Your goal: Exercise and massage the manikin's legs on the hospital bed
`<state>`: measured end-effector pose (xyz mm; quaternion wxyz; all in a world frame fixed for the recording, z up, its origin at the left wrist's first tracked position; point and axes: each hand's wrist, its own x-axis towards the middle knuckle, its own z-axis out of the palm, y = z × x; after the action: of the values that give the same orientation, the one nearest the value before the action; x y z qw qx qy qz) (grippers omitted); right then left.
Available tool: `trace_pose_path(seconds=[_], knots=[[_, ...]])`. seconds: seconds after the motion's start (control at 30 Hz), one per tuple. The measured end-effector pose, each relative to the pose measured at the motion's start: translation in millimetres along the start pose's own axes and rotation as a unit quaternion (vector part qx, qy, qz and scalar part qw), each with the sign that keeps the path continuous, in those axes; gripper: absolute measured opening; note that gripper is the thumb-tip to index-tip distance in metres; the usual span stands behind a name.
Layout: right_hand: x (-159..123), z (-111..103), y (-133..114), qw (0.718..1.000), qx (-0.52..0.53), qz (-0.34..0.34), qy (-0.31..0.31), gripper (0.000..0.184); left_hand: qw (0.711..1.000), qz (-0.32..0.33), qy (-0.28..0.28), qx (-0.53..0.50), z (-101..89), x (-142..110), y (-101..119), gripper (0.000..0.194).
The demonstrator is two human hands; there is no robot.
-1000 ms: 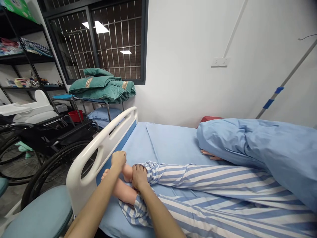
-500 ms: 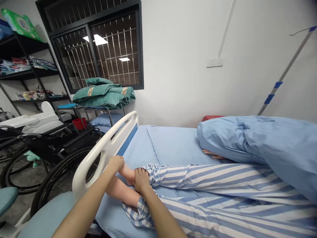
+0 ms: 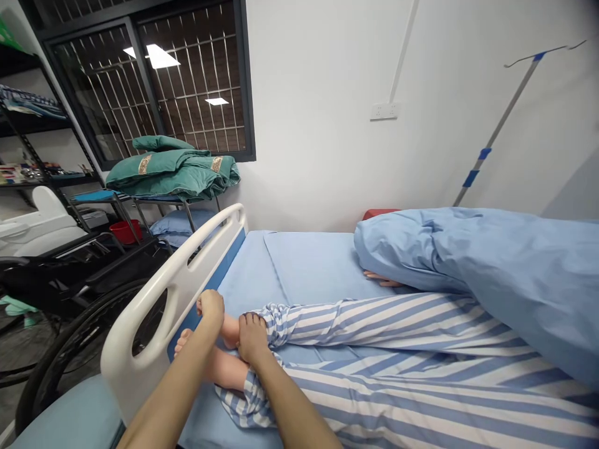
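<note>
Two bare legs in blue-and-white striped trousers point(image 3: 374, 321) lie stretched out on a bed with a light blue sheet point(image 3: 313, 262). My left hand point(image 3: 211, 305) is closed around the front of the far foot point(image 3: 229, 329), hiding its toes. Just above that foot, my right hand point(image 3: 253, 337) wraps the ankle at the trouser cuff. Nearer to me, the other foot point(image 3: 183, 342) rests on the sheet, partly behind my left forearm. Its trouser leg point(image 3: 255, 396) is bunched at the shin.
A white footboard point(image 3: 140, 312) stands just beyond the feet. Left of it is a black wheelchair point(image 3: 93, 293). A blue quilt point(image 3: 468, 249) covers the upper body, with fingers point(image 3: 381, 279) showing beneath. An IV pole point(image 3: 496, 131) rises behind. Green bedding point(image 3: 173, 168) is piled below the window.
The camera view has swung to the right, so things appear further left. My left hand has bent the far foot's front slightly, its knuckles turned more upright; my right hand keeps its hold.
</note>
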<state>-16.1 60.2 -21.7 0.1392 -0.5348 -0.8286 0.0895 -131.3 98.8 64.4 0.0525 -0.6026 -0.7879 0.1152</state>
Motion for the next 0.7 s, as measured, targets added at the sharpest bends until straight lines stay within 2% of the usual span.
trace_pose_path(seconds=[0.1, 0.33, 0.57, 0.7], knots=[[0.7, -0.9, -0.9, 1.000, -0.002, 0.004, -0.007, 0.049, 0.999, 0.006, 0.030, 0.024, 2.9, -1.2, -1.4, 0.030], [0.4, -2.7, -2.5, 1.000, -0.004, 0.006, -0.007, 0.050, 0.994, 0.045, 0.097, 0.006, 11.4, -0.5, -9.6, 0.034], [0.8, 2.2, -0.7, 1.000, -0.006, 0.000, 0.001, 0.052, 0.985, 0.019, 0.169, -0.009, 19.7, -11.3, -8.5, 0.039], [0.7, 2.3, -1.1, 1.000, -0.008, 0.003, -0.006, 0.053, 0.982, 0.026, 0.185, -0.018, 19.5, -18.3, -13.0, 0.038]])
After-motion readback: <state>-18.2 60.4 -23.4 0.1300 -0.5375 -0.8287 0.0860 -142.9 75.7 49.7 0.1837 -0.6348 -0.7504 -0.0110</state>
